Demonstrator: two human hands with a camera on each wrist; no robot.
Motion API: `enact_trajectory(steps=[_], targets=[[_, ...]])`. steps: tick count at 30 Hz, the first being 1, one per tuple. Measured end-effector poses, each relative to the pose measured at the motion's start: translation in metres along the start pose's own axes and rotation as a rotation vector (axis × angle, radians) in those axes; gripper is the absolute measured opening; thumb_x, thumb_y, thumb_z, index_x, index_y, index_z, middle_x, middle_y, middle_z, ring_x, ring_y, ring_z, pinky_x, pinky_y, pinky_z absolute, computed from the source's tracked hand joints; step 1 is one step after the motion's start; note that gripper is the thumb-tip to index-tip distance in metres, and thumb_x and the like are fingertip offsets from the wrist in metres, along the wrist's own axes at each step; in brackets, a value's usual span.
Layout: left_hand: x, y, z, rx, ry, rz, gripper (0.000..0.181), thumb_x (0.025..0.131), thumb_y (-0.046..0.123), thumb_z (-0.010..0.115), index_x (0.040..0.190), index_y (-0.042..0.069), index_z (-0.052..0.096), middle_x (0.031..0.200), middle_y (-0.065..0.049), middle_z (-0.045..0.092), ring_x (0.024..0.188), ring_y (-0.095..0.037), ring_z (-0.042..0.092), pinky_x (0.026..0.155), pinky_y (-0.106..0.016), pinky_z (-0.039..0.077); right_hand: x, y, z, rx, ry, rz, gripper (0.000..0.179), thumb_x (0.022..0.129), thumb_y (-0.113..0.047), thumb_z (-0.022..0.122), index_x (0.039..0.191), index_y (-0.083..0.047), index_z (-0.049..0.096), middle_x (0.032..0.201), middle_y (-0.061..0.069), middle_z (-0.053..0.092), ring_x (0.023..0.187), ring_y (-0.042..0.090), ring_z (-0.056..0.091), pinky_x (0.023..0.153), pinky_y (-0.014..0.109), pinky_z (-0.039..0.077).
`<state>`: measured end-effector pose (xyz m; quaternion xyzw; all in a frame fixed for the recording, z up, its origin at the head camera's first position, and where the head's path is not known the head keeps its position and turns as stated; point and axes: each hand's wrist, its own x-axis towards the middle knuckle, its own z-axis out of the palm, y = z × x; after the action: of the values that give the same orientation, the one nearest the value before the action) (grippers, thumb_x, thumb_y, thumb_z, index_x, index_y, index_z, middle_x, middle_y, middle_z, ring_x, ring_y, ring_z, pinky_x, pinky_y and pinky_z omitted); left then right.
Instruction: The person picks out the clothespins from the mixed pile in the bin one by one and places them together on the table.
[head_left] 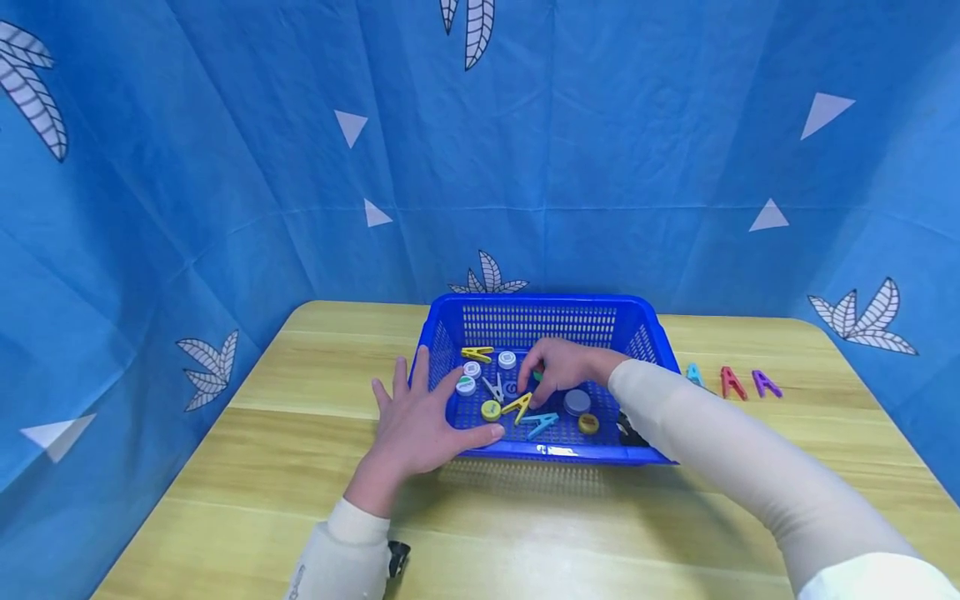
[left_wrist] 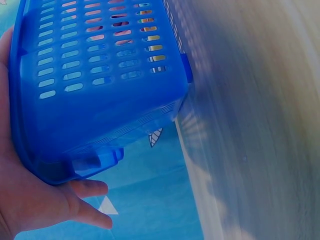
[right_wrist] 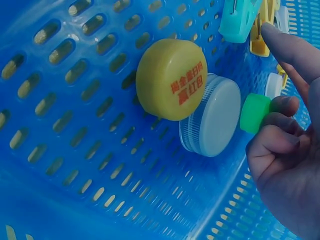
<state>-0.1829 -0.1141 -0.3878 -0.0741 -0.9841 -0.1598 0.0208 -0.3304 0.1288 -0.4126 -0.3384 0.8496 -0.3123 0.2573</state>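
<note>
My left hand (head_left: 420,425) rests on the left end of a blue plastic basket (head_left: 551,454), its fingers straight and spread. In the left wrist view, the hand (left_wrist: 35,205) lies against the basket's rim. Inside the basket, my right hand (head_left: 558,371) has curled fingers, with the thumb tip on a yellow clothespin (right_wrist: 259,37); the far side of this pinch is partly hidden. Close to the other fingers is a green bottle cap (right_wrist: 255,113). A grey-white lid (right_wrist: 220,117) and a golden cap (right_wrist: 172,80) lie nearby, with a light-blue clothespin (head_left: 542,425) beside the yellow one.
Other basket contents include a yellow cap (head_left: 491,410), white caps (head_left: 507,360), a white clothespin (head_left: 495,387) and another yellow clothespin (head_left: 477,353). Right of the basket, a blue clothespin (head_left: 694,374), a red one (head_left: 732,382) and a purple one (head_left: 767,383) lie on the wooden table (head_left: 300,433).
</note>
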Motion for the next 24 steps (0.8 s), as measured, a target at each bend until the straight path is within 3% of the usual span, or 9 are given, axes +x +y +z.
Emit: enact_trajectory(steps=[15, 24], targets=[[0.0005, 0.001, -0.0032, -0.003, 0.001, 0.011, 0.114, 0.066, 0.097, 0.045, 0.154, 0.023, 0.043, 0.165, -0.02, 0.0, 0.146, -0.049, -0.008, 0.105, -0.075, -0.007, 0.0015, -0.0068, 0.0032, -0.126, 0.035, 0.002, 0.019, 0.069, -0.008, 0.091, 0.083, -0.016, 0.08, 0.08, 0.004, 0.067, 0.071, 0.014, 0.047, 0.062, 0.029, 0.04], [0.0002, 0.001, -0.0016, 0.0, 0.002, 0.007, 0.113, 0.067, 0.096, 0.048, 0.153, 0.022, 0.044, 0.165, -0.021, 0.002, 0.146, -0.05, -0.007, 0.105, -0.076, -0.005, 0.0034, -0.0018, 0.0038, -0.116, 0.016, -0.006, 0.017, 0.071, -0.008, 0.089, 0.082, -0.017, 0.08, 0.073, -0.002, 0.061, 0.068, 0.013, 0.043, 0.06, 0.028, 0.037]])
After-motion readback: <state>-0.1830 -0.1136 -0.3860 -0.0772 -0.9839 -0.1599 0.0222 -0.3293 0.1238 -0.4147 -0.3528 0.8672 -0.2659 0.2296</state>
